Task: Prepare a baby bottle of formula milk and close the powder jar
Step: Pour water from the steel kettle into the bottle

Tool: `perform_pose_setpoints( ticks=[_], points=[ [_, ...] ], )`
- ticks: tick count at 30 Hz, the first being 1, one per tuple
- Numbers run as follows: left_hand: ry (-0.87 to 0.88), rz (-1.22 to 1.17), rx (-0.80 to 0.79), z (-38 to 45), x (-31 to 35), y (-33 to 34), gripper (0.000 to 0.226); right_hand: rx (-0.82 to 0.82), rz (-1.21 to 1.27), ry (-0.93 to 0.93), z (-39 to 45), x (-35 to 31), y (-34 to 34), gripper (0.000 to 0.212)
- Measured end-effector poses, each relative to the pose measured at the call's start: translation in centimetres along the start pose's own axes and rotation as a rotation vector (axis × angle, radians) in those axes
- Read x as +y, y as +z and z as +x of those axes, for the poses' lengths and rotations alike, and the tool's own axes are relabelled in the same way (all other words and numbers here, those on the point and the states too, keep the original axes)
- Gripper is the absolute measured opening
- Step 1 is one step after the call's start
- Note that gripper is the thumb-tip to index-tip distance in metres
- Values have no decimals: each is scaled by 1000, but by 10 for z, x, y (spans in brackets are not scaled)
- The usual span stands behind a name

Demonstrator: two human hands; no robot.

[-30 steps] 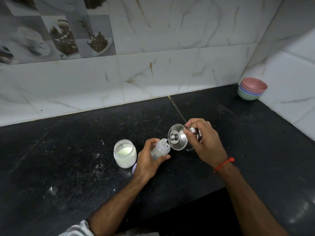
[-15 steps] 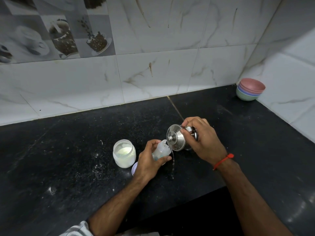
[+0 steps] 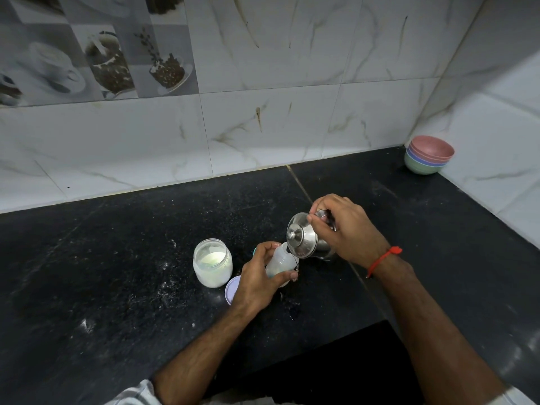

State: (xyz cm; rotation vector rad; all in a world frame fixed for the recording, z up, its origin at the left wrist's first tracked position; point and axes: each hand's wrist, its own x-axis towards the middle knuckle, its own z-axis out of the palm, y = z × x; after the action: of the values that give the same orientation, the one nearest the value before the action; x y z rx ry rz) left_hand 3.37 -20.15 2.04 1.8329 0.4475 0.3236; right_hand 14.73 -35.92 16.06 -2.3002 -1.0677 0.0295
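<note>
Steel kettle tilted in right hand grip over baby bottle, left hand clasping bottle, open powder jar beside

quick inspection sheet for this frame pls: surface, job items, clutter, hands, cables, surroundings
Surface: black stone counter, white powder specks and wet drips near the bottle.
Job's things: baby bottle tilted, open; steel kettle tipped over its mouth, lid on; powder jar upright, open; its lilac lid lies flat beside it.
Clutter: stacked pastel bowls in the far right corner.
Hands: left hand wraps the bottle; right hand holds the kettle, red thread on the wrist.
Cables: nothing seen.
Surroundings: marbled white wall tiles, coffee-print tiles at upper left.
</note>
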Motion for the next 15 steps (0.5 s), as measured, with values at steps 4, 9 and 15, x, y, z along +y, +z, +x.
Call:
perform_pose_setpoints(
  ticks=[4, 9, 15],
  points=[
    [-2, -3, -8, 0, 1, 0, 64, -2, -24, 6, 3, -2, -1, 12],
    [-16, -12, -23, -1, 1, -1, 66, -3, -40, 1, 7, -3, -5, 12],
    [-14, -3, -14, -1, -2, -1, 66, -8, -58, -19, 10, -4, -11, 12]
  ],
)
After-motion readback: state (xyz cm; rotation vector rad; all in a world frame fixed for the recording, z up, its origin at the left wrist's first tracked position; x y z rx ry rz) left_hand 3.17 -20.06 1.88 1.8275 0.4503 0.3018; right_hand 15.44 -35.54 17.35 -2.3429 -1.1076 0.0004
